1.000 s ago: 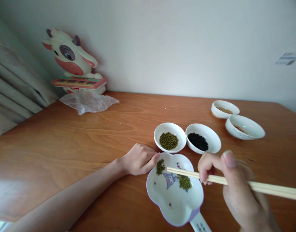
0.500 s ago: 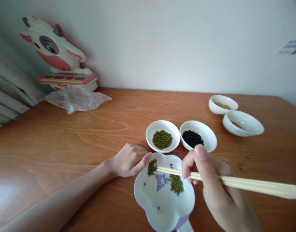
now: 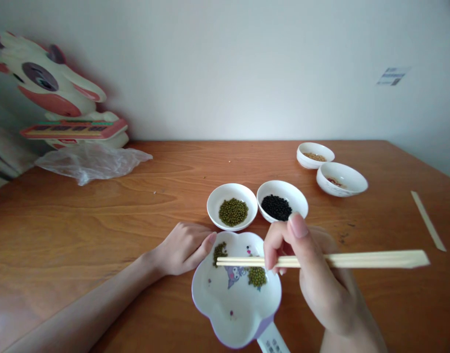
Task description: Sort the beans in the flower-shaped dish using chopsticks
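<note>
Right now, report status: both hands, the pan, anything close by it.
Left hand at edge of flower-shaped pan. Right hand holds chopsticks, tips by left bean pile. Green-bean bowl, black-bean bowl close beyond.

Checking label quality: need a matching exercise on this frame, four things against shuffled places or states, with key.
Things
1. chopsticks
2. black beans
3. bag
4. left grip

Places or states
A. crumpled and see-through, by the toy
B. thumb at the rim of the dish
C. inside a white bowl
D. held in the right grip

Pairs: 1-D, 2-C, 3-A, 4-B
</note>
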Demonstrator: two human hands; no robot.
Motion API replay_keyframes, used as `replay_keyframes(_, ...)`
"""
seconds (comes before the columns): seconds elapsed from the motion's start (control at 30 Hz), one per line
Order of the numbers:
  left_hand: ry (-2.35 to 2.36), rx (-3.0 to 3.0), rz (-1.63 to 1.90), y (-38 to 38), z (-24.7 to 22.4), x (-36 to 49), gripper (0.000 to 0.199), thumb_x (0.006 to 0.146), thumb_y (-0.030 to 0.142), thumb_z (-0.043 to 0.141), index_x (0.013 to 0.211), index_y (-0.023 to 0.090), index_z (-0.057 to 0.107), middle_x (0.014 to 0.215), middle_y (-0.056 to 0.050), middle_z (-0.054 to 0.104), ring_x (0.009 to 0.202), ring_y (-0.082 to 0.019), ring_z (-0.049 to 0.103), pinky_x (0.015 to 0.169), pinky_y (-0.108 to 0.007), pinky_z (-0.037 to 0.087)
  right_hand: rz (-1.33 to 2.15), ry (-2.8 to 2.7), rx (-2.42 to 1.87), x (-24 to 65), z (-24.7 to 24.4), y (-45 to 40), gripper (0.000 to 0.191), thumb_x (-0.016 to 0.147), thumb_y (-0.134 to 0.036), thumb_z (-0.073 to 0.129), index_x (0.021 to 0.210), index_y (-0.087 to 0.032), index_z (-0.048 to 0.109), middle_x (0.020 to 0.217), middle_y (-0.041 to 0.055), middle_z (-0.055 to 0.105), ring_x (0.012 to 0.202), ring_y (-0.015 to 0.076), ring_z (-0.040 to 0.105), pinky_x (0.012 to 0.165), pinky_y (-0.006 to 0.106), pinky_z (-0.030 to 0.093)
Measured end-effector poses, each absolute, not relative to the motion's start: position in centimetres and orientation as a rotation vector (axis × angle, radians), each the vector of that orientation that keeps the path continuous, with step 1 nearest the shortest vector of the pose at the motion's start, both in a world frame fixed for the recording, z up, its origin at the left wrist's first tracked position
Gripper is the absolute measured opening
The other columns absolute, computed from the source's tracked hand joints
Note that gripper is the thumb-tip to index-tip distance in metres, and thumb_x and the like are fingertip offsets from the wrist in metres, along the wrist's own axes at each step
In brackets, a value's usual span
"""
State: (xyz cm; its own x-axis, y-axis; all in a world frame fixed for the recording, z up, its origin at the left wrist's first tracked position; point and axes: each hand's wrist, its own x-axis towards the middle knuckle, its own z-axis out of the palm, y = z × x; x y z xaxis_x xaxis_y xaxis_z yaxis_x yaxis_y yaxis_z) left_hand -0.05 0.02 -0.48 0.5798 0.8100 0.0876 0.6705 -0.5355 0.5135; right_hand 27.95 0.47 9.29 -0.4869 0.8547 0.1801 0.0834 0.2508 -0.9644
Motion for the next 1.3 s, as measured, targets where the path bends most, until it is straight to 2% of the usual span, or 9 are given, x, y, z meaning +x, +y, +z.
replay_keyframes(0.17,1.205,2.396,0.429,0.0,-0.4,0.0,0.038,0.111,0.030,0.028,0.080,0.020,0.047,0.076,-0.002,0.060,0.067,-0.014,0.052,0.068,-0.028,0.040,1.336,-1.810,-0.866,27.9,8.6,0.7,0.068,0.110,-0.060,0.025,0.067,-0.020,0.060,0.063,-0.0020,0.056,0.063,0.0099,0.055,0.062,0.028,0.040)
replay_keyframes(0.33,1.237,2.432,0.445,-0.1,-0.2,0.1,0.043,0.111,0.033,0.026,0.077,0.020,0.049,0.072,-0.002,0.059,0.062,-0.014,0.050,0.063,-0.028,0.037,1.247,-1.905,-1.000,28.2,8.1,0.6,0.075,0.106,-0.069,0.017,0.067,-0.021,0.059,0.062,-0.0014,0.056,0.062,0.0116,0.053,0.059,0.031,0.037)
replay_keyframes(0.77,1.202,2.502,0.518,0.0,0.0,0.0,0.048,0.112,0.034,0.027,0.075,0.018,0.053,0.073,-0.003,0.064,0.062,-0.012,0.055,0.060,-0.028,0.037,1.160,-2.030,-1.024,27.1,7.0,1.6,0.078,0.104,-0.073,0.015,0.067,-0.022,0.060,0.058,0.0004,0.055,0.057,0.0132,0.052,0.055,0.030,0.037)
replay_keyframes(1.3,1.215,2.509,0.508,0.0,-0.2,0.0,0.048,0.112,0.034,0.028,0.075,0.018,0.054,0.074,-0.003,0.065,0.062,-0.012,0.055,0.060,-0.029,0.037,1.220,-1.981,-0.999,26.8,7.0,1.4,0.078,0.102,-0.075,0.014,0.067,-0.023,0.060,0.060,0.0023,0.056,0.062,0.0173,0.054,0.060,0.035,0.038)
